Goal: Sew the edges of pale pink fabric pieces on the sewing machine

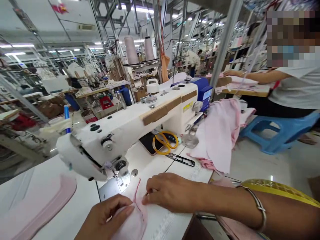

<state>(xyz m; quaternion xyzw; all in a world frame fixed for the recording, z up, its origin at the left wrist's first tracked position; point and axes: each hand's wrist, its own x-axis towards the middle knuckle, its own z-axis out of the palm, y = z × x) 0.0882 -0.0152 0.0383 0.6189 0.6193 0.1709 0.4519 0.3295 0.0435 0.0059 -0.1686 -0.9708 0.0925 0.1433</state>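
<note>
"As two bare hands meet before a sewing machine (132,116) in the head view, what does each one hold?"

"The left hand (100,213) pinches a pale pink fabric piece (131,225) between thumb and forefinger, their tips nearly together. The right hand (170,193), palm down, fingers curled and thumb drawn close, stands at the cloth's opposite edge, beside a dark pink strip (136,190); whether it grips anything cannot be told."

"Where does the cloth lie?"

"On the white worktop (175,218), near the metal needle plate (116,186) but apart from it."

"And how would it handle?"

"Probably light, soft and limp, with little slip, likelier to crease or stretch than tear. A flat pinch close to the edge, one hand either side of the strip, looks the soundest hold."

"What else is within reach?"

"Black thread snips (183,160) and yellow-handled scissors (160,143) lie beyond the right hand, near a heap of pink and white cloth (220,133). Another pink piece (53,206) rests left of the machine head. At upper right, a co-worker's arm (265,77) extends over a separate table (260,93)."
</note>
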